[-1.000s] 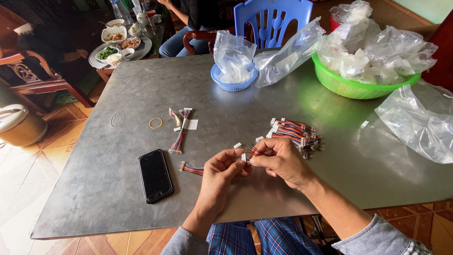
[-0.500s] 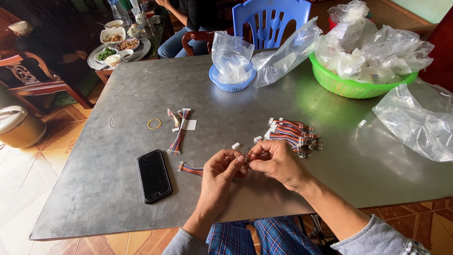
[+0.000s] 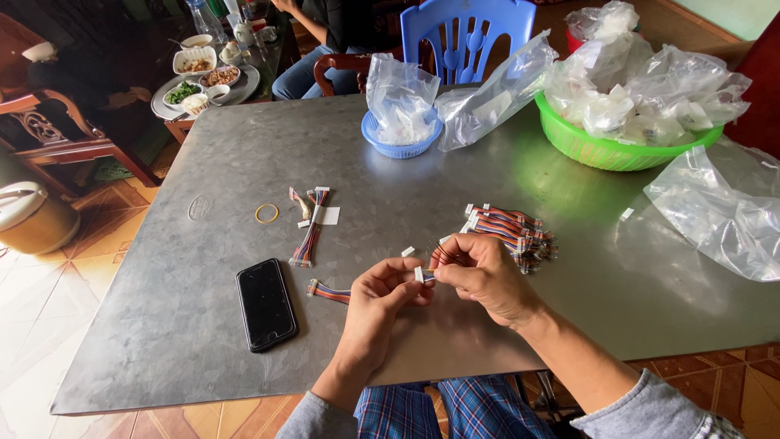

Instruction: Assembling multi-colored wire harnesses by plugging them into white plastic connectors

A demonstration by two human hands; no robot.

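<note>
Just above the near edge of the table (image 3: 203,325), you hold a small wire harness (image 3: 422,275) between both hands. Your left hand (image 3: 378,305) pinches its white connector end with thumb and fingers (image 3: 405,284) pressed together; your right hand (image 3: 483,276) pinches the thin wires just beside it, fingers curled and closed on them. The harness hangs a little over the table, not resting on it.

Just behind your right hand lies a pile of harnesses (image 3: 512,232), multicoloured with white plugs. A short one (image 3: 327,292) lies left of your left hand, another bundle (image 3: 311,232) further left, with a rubber band (image 3: 266,213) beside it. A black phone (image 3: 266,303) lies face up near the front left.

The table is dull grey sheet metal, scuffed and faintly reflective. At its far side stand a blue basket (image 3: 402,138) with a plastic bag in it, a green basket (image 3: 605,146) heaped with clear bags, and a loose bag (image 3: 719,215) at the right. Beyond stand a blue plastic chair (image 3: 467,36), a seated person and a tray of food bowls (image 3: 203,77); the floor is orange tile.

Compared with half a second ago, your hands have stayed at the same spot, with the same grip on the harness; nothing on the table has shifted.
</note>
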